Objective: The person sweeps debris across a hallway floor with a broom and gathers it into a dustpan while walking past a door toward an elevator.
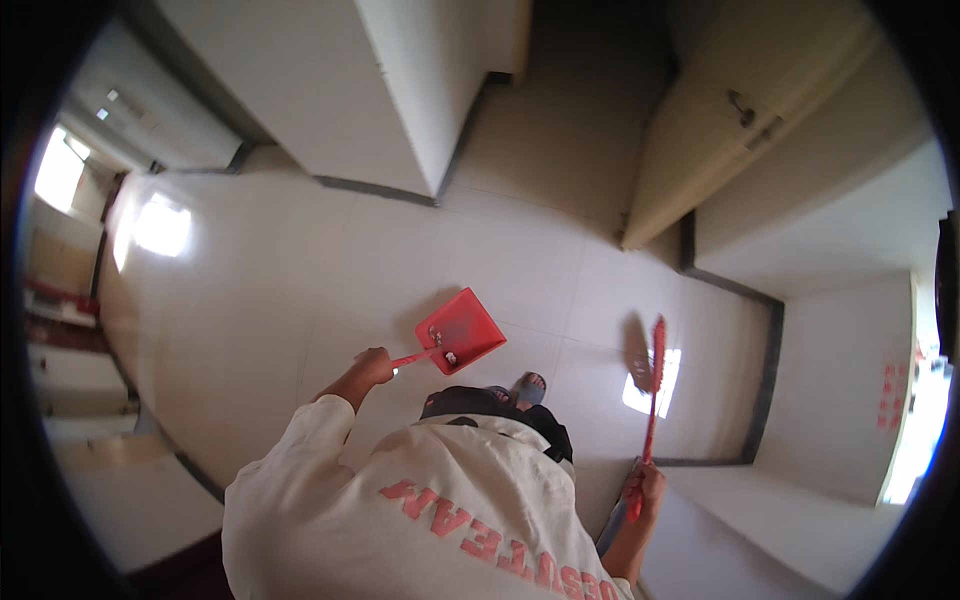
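My left hand is closed around the handle of a red plastic dustpan. A few bits of crumpled pale litter and some dust lie in the pan, near its handle end. On the other side, my right hand grips the handle of a red hand brush, whose bristle end points away from me. The brush appears held above the floor, with its shadow to the left of it. Between the two tools, my feet in grey sandals stand on the floor.
Pale tiled floor surrounds me. A white wall corner with dark skirting juts in ahead. An open door with a lever handle stands ahead right, beside a darker doorway. Low cabinets or furniture line the far left.
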`<state>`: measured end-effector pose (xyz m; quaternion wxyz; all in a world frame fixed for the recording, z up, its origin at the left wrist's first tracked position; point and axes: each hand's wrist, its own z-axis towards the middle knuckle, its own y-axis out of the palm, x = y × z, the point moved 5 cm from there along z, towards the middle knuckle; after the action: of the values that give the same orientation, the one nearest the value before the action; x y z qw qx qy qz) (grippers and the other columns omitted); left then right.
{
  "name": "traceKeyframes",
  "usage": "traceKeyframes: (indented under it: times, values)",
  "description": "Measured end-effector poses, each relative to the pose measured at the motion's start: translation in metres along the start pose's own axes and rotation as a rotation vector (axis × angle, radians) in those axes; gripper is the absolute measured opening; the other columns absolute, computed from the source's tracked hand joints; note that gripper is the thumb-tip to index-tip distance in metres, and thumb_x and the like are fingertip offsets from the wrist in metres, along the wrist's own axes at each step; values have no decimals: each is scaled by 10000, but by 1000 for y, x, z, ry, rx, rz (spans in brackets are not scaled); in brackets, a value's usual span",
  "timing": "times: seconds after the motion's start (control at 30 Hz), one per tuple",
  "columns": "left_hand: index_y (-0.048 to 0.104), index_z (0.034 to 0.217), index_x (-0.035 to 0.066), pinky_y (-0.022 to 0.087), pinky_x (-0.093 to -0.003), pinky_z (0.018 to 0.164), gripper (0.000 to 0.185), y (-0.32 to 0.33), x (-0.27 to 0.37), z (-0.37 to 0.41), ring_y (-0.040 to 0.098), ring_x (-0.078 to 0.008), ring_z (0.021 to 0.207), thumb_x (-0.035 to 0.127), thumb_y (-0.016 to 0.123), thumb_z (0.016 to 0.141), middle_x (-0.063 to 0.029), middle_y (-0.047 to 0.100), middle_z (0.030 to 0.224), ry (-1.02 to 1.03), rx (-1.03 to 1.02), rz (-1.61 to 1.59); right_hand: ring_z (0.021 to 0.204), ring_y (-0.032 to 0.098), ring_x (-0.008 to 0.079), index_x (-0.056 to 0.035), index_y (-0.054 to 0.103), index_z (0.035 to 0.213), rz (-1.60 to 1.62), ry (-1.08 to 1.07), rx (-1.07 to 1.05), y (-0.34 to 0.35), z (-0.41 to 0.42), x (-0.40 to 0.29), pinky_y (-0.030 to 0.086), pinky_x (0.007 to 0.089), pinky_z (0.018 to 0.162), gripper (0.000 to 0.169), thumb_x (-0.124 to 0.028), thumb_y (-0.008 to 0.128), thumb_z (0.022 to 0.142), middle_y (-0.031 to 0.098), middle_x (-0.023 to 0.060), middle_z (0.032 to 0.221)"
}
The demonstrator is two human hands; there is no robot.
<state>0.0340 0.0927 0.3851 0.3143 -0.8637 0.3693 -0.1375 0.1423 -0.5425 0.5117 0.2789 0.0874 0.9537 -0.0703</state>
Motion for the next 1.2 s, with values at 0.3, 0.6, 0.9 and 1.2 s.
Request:
traceKeyframes:
  times: [0.3,0.6,0.9,1.2]
  values:
    - [655,808,-74,536,-442,572,458,131,-102,-83,691,-318,669,371,755,768,-219,679,731,-472,-33,-583,360,471,221,1,509,670,-402,-175,116,24,188,-93,385,368,317,234,-72,475,890,512,109,530]
    - [586,1004,70,373,-406,400,257,257,-143,-105,507,-222,461,262,460,890,-99,523,629,-747,-323,-1488,504,554,248,33,566,838,-349,-119,-102,227,174,-94,442,384,403,169,-55,426,875,563,134,628]
    - [609,800,73,349,-333,384,154,193,-171,-108,476,-149,422,194,579,890,-60,542,567,43,415,-1314,466,531,190,-16,552,763,-593,-149,-497,425,32,-62,415,310,398,160,-97,527,898,549,98,585]
    - [576,812,117,293,-264,390,165,178,-172,-103,396,-97,411,243,569,918,-6,515,575,-1041,-104,-1869,430,441,93,-67,519,788,-673,-258,-513,532,67,-214,369,244,360,124,-138,520,889,480,16,591]
